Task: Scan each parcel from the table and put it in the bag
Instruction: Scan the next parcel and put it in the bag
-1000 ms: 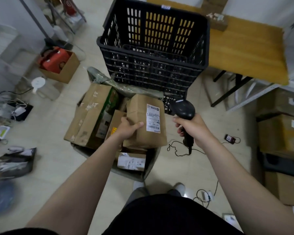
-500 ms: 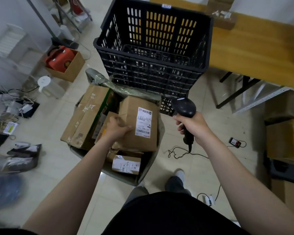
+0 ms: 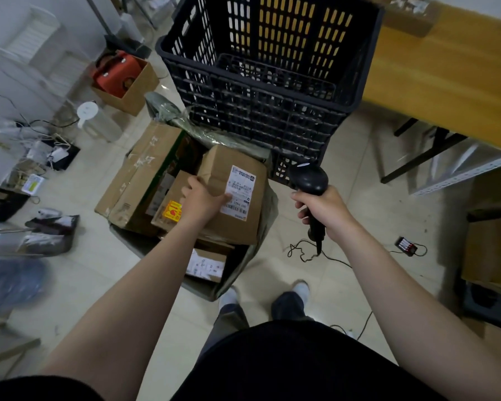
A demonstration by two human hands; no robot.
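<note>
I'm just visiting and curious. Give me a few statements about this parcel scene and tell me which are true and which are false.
1. The right hand holds a black scanner. True.
2. The left hand hangs free, holding nothing. False: it grips the labelled parcel at the mouth of the bag.
3. The white label faces up toward the camera. True.
4. The black crate is packed with parcels. False: no parcels show inside it.
5. Other cardboard boxes sit in the bag beside the labelled parcel. True.
</note>
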